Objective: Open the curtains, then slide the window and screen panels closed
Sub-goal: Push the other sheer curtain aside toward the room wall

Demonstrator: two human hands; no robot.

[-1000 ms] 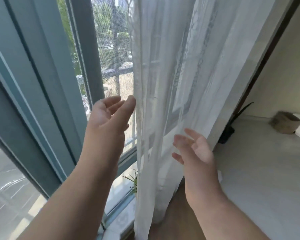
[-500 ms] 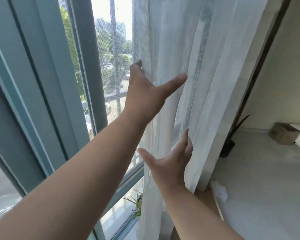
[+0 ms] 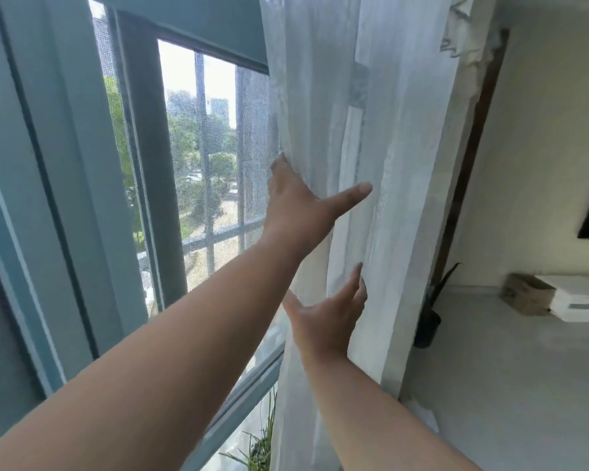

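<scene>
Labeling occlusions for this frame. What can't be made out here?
Head view only:
- Left hand fingertips: tucked behind the sheer curtain edge, so the grip is unclear.
- Right hand palm: faces the curtain, so contact cannot be seen.
- Curtain rod: cut off by the top edge.
- Window part behind the curtain: only vague through the fabric.
- Screen panel position on its track: bottom hidden by the left arm.

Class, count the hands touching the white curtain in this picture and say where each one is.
2. The left hand is higher, pressed flat on the curtain near its left edge beside the window screen. The right hand is lower, fingers up against the folds.
</scene>
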